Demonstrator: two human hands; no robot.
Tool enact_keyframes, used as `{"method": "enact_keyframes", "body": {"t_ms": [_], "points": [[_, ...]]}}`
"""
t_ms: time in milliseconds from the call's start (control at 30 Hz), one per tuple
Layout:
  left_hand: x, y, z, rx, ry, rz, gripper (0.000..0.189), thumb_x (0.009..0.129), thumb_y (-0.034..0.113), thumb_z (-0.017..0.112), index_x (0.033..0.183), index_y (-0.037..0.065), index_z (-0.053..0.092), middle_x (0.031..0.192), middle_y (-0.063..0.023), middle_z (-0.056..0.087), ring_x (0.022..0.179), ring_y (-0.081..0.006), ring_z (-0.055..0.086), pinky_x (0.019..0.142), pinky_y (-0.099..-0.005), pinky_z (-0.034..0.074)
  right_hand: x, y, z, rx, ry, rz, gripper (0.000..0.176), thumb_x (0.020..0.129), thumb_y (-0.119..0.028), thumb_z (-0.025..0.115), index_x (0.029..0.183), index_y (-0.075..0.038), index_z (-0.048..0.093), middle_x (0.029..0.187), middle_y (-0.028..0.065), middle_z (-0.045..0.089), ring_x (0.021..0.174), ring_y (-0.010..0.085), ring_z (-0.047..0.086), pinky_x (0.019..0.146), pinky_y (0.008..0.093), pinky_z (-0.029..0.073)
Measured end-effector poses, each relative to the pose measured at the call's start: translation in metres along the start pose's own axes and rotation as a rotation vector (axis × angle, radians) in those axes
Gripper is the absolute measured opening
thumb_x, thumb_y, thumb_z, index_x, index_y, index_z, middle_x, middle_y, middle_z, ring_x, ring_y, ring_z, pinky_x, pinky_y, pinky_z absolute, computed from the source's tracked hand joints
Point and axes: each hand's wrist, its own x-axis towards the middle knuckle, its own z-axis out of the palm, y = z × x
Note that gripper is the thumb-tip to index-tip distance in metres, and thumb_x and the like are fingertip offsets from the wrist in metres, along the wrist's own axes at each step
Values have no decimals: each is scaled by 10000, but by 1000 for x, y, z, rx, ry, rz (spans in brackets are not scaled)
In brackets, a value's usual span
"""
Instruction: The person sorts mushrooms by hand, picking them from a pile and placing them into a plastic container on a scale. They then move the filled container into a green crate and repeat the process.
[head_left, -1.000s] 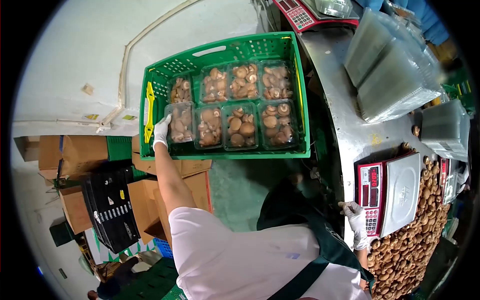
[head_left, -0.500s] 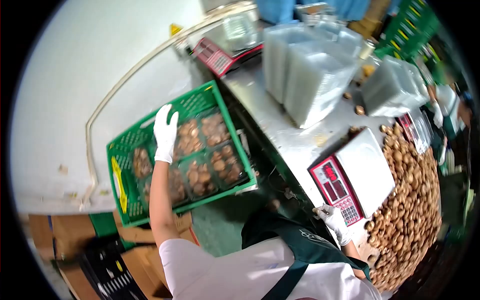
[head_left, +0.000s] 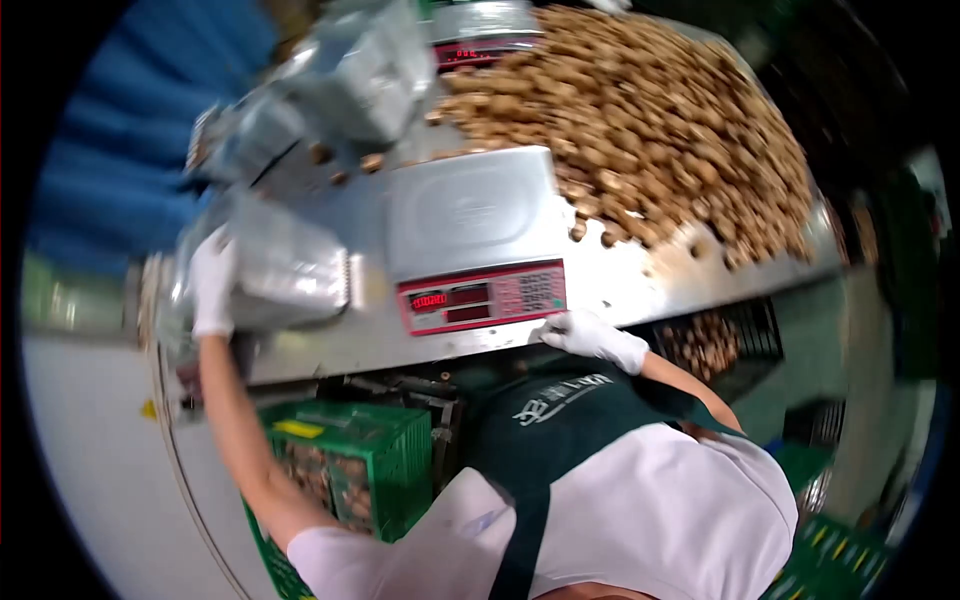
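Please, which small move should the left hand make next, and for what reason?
Probably the left hand should separate one container from the stacked clear containers. It is right at that stack, though blur hides its grip, and the scale stands beside it, near loose mushrooms.

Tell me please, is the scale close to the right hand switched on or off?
On: the scale shows glowing red digits on its display, though blur hides the exact number.
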Motion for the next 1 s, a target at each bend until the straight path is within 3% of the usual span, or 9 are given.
{"method": "enact_keyframes", "body": {"t_ms": [100, 200, 367, 500, 600, 667, 767, 900, 1000], "points": [[10, 0, -19, 216, -54, -180, 293, 806, 178, 663, 1008, -34, 675, 858, -124, 706, 735, -167, 650, 684, -297, 500, -20, 38, -4, 112, 58, 107, 247, 859, -269, 596, 994, -84, 691, 885, 138, 688, 815, 297, 659, 777, 360, 510], [10, -23, -30, -220, 71, -364, 97, 736, 57, 751, 799, 18, 689, 674, 20, 601, 563, -61, 506, 495, -209, 381, -37, 75, -3, 107, 122, 131, 266, 855, -287, 593, 995, -81, 687, 879, 148, 685, 812, 302, 658, 774, 365, 508], [28, -55, -75, -242, 354, -370, 225, 750, 160, 788, 879, 2, 693, 794, 0, 665, 636, -66, 531, 522, -210, 396, -67, 98, -31, 147, 171, 206, 269, 851, -290, 586, 973, -75, 693, 871, 154, 685, 815, 300, 660, 773, 367, 507], [-15, 114, -19, 5, 628, 12, 233, 841, 227, 710, 941, 17, 689, 892, -54, 683, 760, -121, 600, 710, -256, 490, -74, 125, -59, 240, 194, 266, 240, 844, -264, 581, 931, -72, 697, 831, 139, 689, 782, 288, 662, 755, 360, 510], [-55, 215, 70, -35, 241, 40, 152, 890, 149, 623, 1008, 93, 700, 1040, -40, 669, 953, -185, 612, 864, -308, 466, -75, 141, -86, 117, 252, 270, 222, 835, -270, 575, 923, -110, 702, 789, 120, 687, 730, 293, 656, 723, 366, 516], [-66, 206, 141, -4, 59, 331, 125, 852, 123, 644, 964, 92, 691, 987, -75, 668, 921, -220, 629, 831, -323, 477, -74, 151, -105, 22, 307, 251, 216, 833, -277, 580, 925, -125, 703, 798, 114, 689, 744, 298, 658, 726, 368, 517], [-101, 193, 229, 106, -192, 390, 95, 863, 188, 618, 921, 137, 673, 935, -73, 659, 888, -270, 627, 766, -343, 496, -76, 159, -131, -71, 391, 373, 234, 818, -304, 609, 946, -130, 699, 820, 105, 692, 773, 292, 662, 738, 371, 519], [-122, 232, 226, 249, -239, 321, 157, 859, 208, 616, 993, 138, 659, 943, -71, 656, 904, -269, 621, 741, -368, 499, -61, 189, -145, -219, 644, 453, 274, 799, -311, 634, 991, -119, 673, 775, 130, 677, 743, 287, 660, 661, 403, 518], [-121, 263, 208, 199, -505, 169, 241, 838, 238, 649, 1056, 135, 651, 1003, -88, 659, 930, -272, 624, 753, -368, 502, -39, 211, -145, -394, 743, 390, 309, 785, -323, 662, 1000, -102, 634, 730, 135, 654, 712, 306, 648, 611, 417, 510]]}}
